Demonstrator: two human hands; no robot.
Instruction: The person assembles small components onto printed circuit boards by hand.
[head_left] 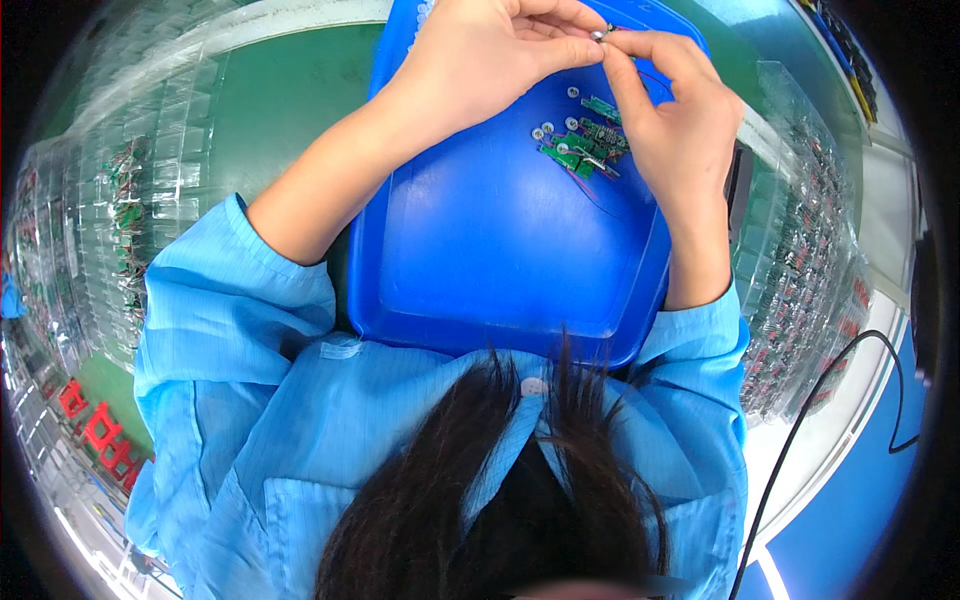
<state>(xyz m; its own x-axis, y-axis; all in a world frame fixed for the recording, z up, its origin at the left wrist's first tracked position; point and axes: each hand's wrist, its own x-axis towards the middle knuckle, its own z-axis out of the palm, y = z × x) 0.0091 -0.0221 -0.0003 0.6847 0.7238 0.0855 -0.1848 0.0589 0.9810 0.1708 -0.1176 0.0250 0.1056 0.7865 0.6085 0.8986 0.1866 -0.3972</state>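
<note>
Over the far part of a blue plastic tray (450,260), my left hand (490,50) and my right hand (680,110) meet fingertip to fingertip. Pinched between them is a small round silver part (598,36), partly covered by the fingers; its kind is too small to tell. Both hands are closed on it. Below the fingers, several green circuit boards (580,150) with thin wires lie in a loose pile in the tray. Small round whitish discs (572,124) lie among and beside the boards.
Clear plastic trays (170,150) with wired circuit boards stand on the green surface at the left. More clear trays (815,270) full of small parts are stacked at the right. Red plastic pieces (100,430) sit at lower left, and a black cable (800,420) curves down at the right.
</note>
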